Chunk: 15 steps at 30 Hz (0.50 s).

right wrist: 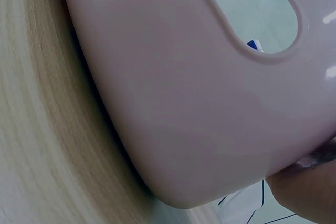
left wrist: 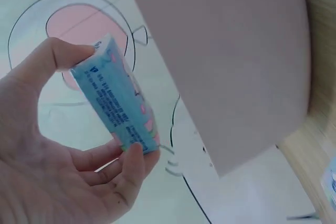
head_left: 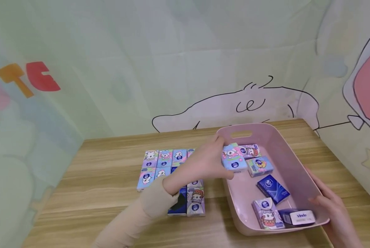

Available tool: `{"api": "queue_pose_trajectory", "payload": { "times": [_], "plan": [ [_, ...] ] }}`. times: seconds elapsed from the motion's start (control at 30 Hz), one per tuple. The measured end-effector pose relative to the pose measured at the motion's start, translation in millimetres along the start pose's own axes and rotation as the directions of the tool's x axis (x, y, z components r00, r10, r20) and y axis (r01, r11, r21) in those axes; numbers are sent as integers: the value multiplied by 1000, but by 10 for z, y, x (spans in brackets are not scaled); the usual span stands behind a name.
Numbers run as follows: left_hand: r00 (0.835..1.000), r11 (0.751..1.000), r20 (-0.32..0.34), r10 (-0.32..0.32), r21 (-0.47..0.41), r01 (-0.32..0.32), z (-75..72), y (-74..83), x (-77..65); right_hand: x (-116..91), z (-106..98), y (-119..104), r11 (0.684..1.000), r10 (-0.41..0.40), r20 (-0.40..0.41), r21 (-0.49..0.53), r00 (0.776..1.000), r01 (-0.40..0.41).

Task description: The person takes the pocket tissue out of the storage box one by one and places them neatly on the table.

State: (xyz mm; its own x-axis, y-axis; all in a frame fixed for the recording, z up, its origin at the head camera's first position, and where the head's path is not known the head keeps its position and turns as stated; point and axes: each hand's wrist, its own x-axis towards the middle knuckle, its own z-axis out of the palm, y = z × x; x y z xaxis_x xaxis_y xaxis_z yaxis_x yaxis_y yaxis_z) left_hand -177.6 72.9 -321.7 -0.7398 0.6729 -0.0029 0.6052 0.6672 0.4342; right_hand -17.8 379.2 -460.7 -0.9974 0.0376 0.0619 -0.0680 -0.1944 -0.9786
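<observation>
My left hand pinches a blue-and-pink cartoon tissue pack above the far left part of a pink plastic bin. In the left wrist view the pack sits between the thumb and the other fingertips, its printed narrow side showing. Gripping the bin's right rim near the front corner is my right hand, its thumb over the edge. Inside the bin lie several tissue packs, among them a dark blue pack, a purple cartoon pack and a yellow-figured one.
Left of the bin, several tissue packs lie in rows on the wooden table, among them a purple pack; my left forearm hides part of them. A printed curtain hangs behind the table. The bin has a handle slot at its far end.
</observation>
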Motion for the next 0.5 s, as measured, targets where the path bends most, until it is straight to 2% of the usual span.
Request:
{"api": "queue_pose_trajectory", "payload": {
  "times": [0.2,0.3,0.5],
  "plan": [
    [997,996,-78,-21,-89,14,-12,-210,-190,4,-14,8,1000,-4,8,8,1000,4],
    [993,991,-116,-37,-134,21,25,-345,-318,7,-17,15,1000,-3,14,3,1000,3],
    [983,984,-167,-81,-168,53,127,-618,-535,12,-21,20,1000,-10,18,-7,1000,10]
  ]
}}
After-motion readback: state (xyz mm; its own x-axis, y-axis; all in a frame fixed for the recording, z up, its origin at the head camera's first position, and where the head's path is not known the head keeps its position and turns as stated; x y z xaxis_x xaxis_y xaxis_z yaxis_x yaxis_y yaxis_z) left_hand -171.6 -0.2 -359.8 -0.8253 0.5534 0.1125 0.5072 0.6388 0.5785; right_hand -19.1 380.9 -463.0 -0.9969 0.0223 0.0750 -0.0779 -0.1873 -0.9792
